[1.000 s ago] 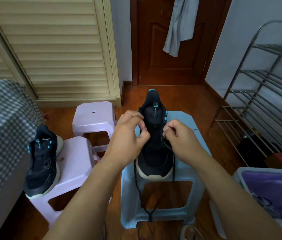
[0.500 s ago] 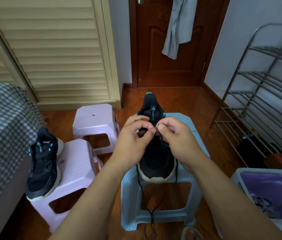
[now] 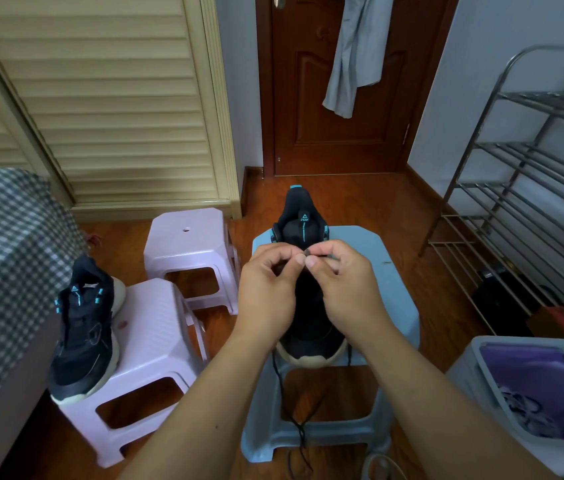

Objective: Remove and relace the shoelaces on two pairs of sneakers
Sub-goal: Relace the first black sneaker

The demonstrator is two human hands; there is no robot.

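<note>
Flanking blue stool [image 3: 398,271], lilac stools [image 3: 156,327] (shoe [image 3: 83,327] atop)

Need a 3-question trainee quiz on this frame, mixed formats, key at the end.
1. True or false: the sneaker being laced stands on a purple stool.
2. What do both hands pinch? A) black lace B) shoe tongue C) stool edge
3. How many purple stools are in view?

Key
1. False: it is on the blue stool.
2. A: left hand and right hand pinch the black lace.
3. Two: near stool carries the other sneaker; far stool carries none.
</note>
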